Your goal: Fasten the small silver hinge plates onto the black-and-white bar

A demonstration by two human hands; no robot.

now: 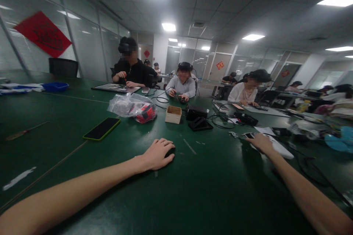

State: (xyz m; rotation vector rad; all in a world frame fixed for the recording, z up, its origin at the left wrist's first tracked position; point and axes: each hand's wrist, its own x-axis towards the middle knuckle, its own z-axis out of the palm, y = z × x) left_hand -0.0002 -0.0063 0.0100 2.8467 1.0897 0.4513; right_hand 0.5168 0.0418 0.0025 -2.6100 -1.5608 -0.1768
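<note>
My left hand [158, 154], with a ring on one finger, rests palm down on the green tabletop [193, 194]. Its fingers are loosely bent and spread, with nothing seen in them. Off to the right, my right hand [263, 143] reaches down over a white flat object [282, 149], fingers drawn together at a small dark and silver piece [249, 136]. I cannot make out what that piece is. Small metal parts [233, 134] lie just left of those fingertips. Nearest beyond my left hand stands a small open cardboard box [173, 114].
A phone in a green case [102, 129], a plastic bag with red items [145, 112], a black box [196, 111] and cables [220, 119] lie ahead. A screwdriver [26, 131] is far left, a light-blue fan [340, 140] far right. Co-workers [182, 86] sit across the table.
</note>
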